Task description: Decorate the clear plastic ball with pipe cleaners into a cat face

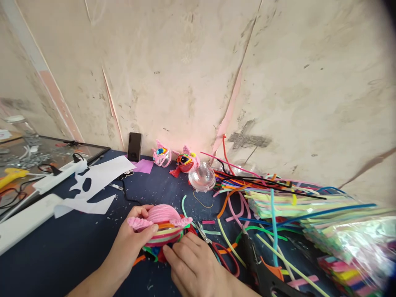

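Note:
A round pink pipe-cleaner ornament (163, 214) with two twisted pink ears and bands of orange, pink and green sits between my hands, low in the middle of the view. My left hand (134, 233) grips its left side, the thumb pressed on the front near one ear. Curled against its lower right edge are the fingers of my right hand (193, 260), by some red and green pieces. Those fingertips are partly hidden. Scissors with red handles (227, 260) lie just right of my right hand.
A black hot glue gun (256, 264) lies at right among loose pipe cleaners (274, 227) and packed bundles (328, 202). Behind are a clear plastic half-ball (202, 177), two finished-looking pink ornaments (187, 161) and a phone (135, 146). Cut white paper (102, 179) and a power strip (60, 177) are left.

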`<control>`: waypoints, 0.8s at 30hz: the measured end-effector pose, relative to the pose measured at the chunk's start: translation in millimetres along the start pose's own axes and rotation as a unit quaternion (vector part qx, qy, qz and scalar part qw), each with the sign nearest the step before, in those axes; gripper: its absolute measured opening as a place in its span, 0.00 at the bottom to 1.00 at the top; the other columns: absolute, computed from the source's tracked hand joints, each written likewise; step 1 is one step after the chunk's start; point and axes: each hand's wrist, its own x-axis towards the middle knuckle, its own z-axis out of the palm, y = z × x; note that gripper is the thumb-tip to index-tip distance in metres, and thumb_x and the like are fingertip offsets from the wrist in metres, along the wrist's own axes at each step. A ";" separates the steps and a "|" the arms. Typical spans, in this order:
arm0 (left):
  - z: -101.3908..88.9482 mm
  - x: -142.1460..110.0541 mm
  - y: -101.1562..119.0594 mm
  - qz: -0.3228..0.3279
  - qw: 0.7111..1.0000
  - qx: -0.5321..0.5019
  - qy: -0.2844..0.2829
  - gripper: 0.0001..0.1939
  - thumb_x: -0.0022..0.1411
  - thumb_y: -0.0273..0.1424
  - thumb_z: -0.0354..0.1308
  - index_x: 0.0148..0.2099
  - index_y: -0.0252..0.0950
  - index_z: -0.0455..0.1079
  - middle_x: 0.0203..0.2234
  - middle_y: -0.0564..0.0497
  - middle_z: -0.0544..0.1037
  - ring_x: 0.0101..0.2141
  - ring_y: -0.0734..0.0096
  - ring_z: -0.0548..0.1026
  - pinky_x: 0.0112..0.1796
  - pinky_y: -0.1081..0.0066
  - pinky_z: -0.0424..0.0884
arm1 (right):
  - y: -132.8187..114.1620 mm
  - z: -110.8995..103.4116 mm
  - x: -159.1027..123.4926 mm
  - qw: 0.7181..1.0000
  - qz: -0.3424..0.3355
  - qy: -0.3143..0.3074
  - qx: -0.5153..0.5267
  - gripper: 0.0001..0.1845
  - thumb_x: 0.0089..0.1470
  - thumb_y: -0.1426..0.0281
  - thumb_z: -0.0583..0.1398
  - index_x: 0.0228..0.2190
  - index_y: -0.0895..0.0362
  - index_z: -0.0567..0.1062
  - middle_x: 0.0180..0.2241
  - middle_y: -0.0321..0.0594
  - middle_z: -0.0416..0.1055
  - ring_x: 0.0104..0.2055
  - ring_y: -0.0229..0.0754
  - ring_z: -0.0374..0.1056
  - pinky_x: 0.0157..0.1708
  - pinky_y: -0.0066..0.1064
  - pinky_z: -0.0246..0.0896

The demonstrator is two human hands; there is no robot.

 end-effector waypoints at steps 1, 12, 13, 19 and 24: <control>0.5 -0.1 -0.5 0.001 1.000 -0.001 0.002 0.15 0.44 0.31 0.66 0.31 0.36 0.62 0.44 0.45 0.73 0.45 0.54 0.72 0.41 0.63 0.70 | 0.4 0.0 0.4 1.000 0.000 -0.008 -0.005 0.13 0.56 0.79 0.51 0.40 0.68 0.72 0.23 0.42 0.71 0.24 0.40 0.65 0.27 0.34 0.65; -3.6 0.8 -1.5 0.012 0.999 0.041 -0.022 0.13 0.46 0.32 0.65 0.31 0.37 0.63 0.47 0.46 0.73 0.46 0.54 0.72 0.41 0.65 0.71 | -0.4 5.7 0.7 0.995 0.062 -0.060 -0.054 0.16 0.58 0.76 0.53 0.46 0.72 0.69 0.24 0.44 0.74 0.23 0.42 0.67 0.22 0.34 0.63; -4.5 1.2 -2.4 0.015 0.999 0.045 -0.026 0.13 0.46 0.32 0.66 0.32 0.37 0.64 0.47 0.46 0.73 0.46 0.54 0.72 0.42 0.64 0.70 | 0.1 5.9 0.1 0.995 0.061 -0.059 -0.053 0.16 0.58 0.76 0.53 0.46 0.73 0.69 0.24 0.44 0.74 0.23 0.42 0.67 0.22 0.34 0.63; -12.4 3.5 -12.0 0.041 0.998 0.005 -0.055 0.15 0.55 0.44 0.58 0.35 0.37 0.66 0.48 0.44 0.72 0.48 0.54 0.70 0.46 0.62 0.67 | 3.7 7.5 -4.3 0.995 0.073 -0.047 -0.048 0.17 0.58 0.77 0.53 0.48 0.71 0.68 0.23 0.43 0.73 0.22 0.41 0.67 0.22 0.34 0.64; -17.3 4.0 -16.8 0.087 0.993 0.002 -0.080 0.18 0.62 0.46 0.47 0.37 0.37 0.67 0.47 0.44 0.72 0.49 0.55 0.69 0.49 0.60 0.64 | 5.8 11.5 -7.5 0.996 0.073 -0.030 -0.036 0.17 0.58 0.77 0.53 0.49 0.70 0.66 0.23 0.41 0.73 0.22 0.40 0.67 0.22 0.33 0.64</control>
